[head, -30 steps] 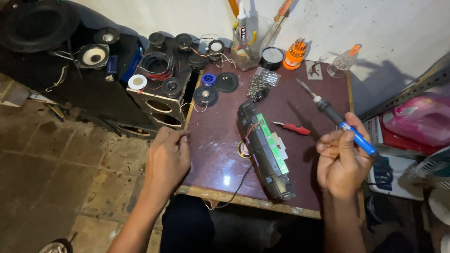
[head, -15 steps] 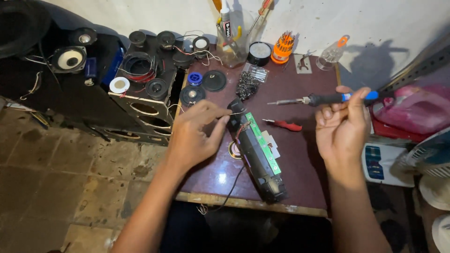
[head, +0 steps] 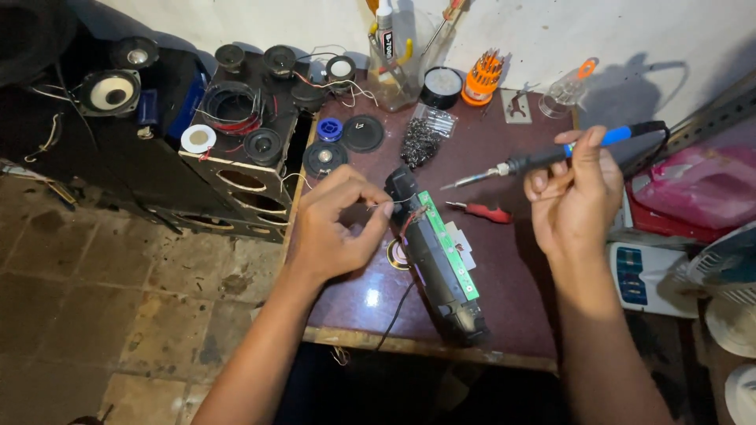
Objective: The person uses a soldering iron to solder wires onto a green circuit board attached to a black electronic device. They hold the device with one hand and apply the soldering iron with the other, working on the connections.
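Two hands work: left hand (head: 335, 228) pinches thin silver wire (head: 391, 203) at nine o'clock of the long black device (head: 435, 256); right hand (head: 579, 193) grips blue-handled soldering iron (head: 551, 155).

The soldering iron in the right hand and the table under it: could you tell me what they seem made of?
Soldering iron: bright bare metal tip, matte black grip, glossy blue rear handle, likely plastic. Table: dark maroon top with a shiny glare spot, probably laminate; its pale worn front edge looks like wood.

green circuit board (head: 447, 244), blue-handled soldering iron (head: 551, 157), maroon table (head: 512, 283)
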